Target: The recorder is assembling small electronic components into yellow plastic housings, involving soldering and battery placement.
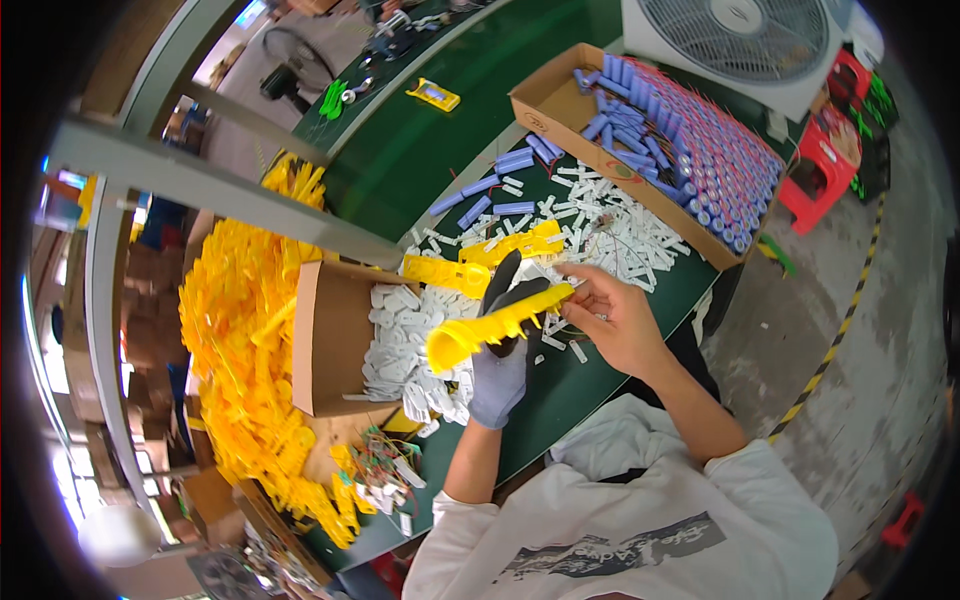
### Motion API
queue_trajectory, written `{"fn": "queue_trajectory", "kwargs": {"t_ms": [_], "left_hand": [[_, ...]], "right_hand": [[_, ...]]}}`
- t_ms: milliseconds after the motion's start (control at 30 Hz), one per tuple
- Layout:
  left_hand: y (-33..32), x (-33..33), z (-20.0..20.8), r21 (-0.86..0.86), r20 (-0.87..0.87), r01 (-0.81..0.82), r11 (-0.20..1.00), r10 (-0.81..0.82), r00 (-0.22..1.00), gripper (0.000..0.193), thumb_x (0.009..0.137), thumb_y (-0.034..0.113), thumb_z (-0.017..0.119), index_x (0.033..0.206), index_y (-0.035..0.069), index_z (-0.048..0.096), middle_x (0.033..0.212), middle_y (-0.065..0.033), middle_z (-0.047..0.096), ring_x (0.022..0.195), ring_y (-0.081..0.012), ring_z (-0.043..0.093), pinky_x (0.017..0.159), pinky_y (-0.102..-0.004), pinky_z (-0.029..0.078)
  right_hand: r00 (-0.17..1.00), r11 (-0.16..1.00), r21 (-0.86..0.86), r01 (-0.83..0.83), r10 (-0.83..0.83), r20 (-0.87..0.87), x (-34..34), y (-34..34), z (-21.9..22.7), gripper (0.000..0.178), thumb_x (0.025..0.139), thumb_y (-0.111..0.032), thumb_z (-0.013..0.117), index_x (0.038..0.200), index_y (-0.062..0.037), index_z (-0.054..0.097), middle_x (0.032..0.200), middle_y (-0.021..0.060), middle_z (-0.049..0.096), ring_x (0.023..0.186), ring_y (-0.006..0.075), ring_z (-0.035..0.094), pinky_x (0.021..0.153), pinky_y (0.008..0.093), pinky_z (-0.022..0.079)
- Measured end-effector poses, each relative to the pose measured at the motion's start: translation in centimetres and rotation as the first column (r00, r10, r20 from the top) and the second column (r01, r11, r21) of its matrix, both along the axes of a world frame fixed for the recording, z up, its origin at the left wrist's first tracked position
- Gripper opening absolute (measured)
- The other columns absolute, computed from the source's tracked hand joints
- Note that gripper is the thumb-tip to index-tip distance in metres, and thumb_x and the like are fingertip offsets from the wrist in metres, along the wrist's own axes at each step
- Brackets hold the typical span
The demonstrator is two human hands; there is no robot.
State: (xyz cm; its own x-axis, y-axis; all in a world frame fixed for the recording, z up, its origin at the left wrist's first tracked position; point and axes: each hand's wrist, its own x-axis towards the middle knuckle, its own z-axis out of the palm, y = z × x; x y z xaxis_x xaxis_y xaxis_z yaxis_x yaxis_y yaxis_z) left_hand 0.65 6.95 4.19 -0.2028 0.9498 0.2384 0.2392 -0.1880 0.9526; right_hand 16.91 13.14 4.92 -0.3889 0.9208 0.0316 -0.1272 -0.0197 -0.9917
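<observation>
My left hand (500, 375), in a grey and black glove, is closed around a long yellow plastic casing (490, 328). The casing is tilted, with its wide rounded end toward me and several small tabs along its lower edge. At its far end, the bare fingers of my right hand (612, 318) are pinched together; what lies between them is too small to tell. Just beyond, two more yellow casings (512, 243) lie on the table among small white plastic pieces (630, 235).
A cardboard box (325, 335) spills white plastic parts (415, 335) at my left, beside a yellow casing heap (245, 330). Far right, a cardboard tray (560, 115) holds many purple cylindrical cells (625, 130). Loose cells, wired parts (385, 465), a fan (735, 40) and a metal frame (240, 190) stand around.
</observation>
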Motion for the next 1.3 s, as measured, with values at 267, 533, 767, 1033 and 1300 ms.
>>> {"fn": "queue_trajectory", "kwargs": {"t_ms": [267, 533, 767, 1033, 1300], "left_hand": [[1.9, 0.5, 2.7, -0.251, 0.577, 0.112, 0.961, 0.056, 0.815, 0.041, 0.091, 0.013, 0.064, 0.128, -0.001, 0.053, 0.123, -0.0093, 0.061, 0.107, -0.0168, 0.058, 0.093, -0.0298, 0.045], [1.4, 0.2, 2.8, -0.284, 0.450, 0.118, 0.951, 0.023, 0.893, 0.040, 0.087, 0.003, 0.063, 0.125, -0.002, 0.054, 0.115, -0.0080, 0.062, 0.102, -0.0138, 0.058, 0.090, -0.0278, 0.046], [2.2, -0.5, 2.2, -0.058, 0.392, -0.221, 0.974, 0.226, 0.892, 0.035, 0.081, -0.010, 0.063, 0.115, -0.004, 0.056, 0.104, -0.0090, 0.064, 0.095, -0.0137, 0.063, 0.086, -0.0265, 0.050], [2.6, -4.1, 4.0, 0.139, 0.384, -0.445, 0.885, 0.366, 0.848, 0.028, 0.087, 0.001, 0.065, 0.114, -0.003, 0.058, 0.105, -0.0070, 0.064, 0.092, -0.0114, 0.060, 0.084, -0.0264, 0.047], [2.5, -5.4, 3.2, 0.188, 0.266, -0.510, 0.839, 0.456, 0.849, 0.035, 0.089, -0.001, 0.059, 0.124, -0.003, 0.051, 0.107, -0.0091, 0.063, 0.096, -0.0148, 0.059, 0.088, -0.0280, 0.046]], "right_hand": [[0.982, 0.959, 0.229, 0.168, -0.184, 0.049, -0.1, -1.0, -0.2, 0.033, 0.083, -0.004, 0.068, 0.115, -0.0040, 0.059, 0.082, 0.0086, 0.069, 0.073, 0.0116, 0.065, 0.068, 0.0246, 0.051], [0.974, 0.967, 0.174, 0.188, -0.207, 0.097, -1.2, -1.6, -1.5, 0.034, 0.080, -0.006, 0.067, 0.114, -0.0048, 0.062, 0.087, 0.0083, 0.070, 0.069, 0.0117, 0.062, 0.065, 0.0243, 0.048], [0.994, 0.998, -0.001, 0.063, -0.063, 0.091, 0.1, -1.7, -0.9, 0.039, 0.081, -0.003, 0.068, 0.119, -0.0025, 0.059, 0.065, 0.0009, 0.063, 0.062, 0.0040, 0.053, 0.065, 0.0205, 0.042], [0.909, 0.952, 0.039, -0.304, 0.302, -0.288, 0.3, -2.0, -2.0, 0.043, 0.080, -0.001, 0.069, 0.121, -0.0030, 0.057, 0.093, 0.0045, 0.065, 0.085, 0.0091, 0.060, 0.081, 0.0262, 0.048], [0.834, 0.937, -0.120, -0.327, 0.227, -0.504, 0.8, -1.9, -1.8, 0.042, 0.075, 0.009, 0.070, 0.115, 0.0046, 0.059, 0.105, 0.0095, 0.061, 0.087, 0.0130, 0.062, 0.081, 0.0285, 0.053]]}}
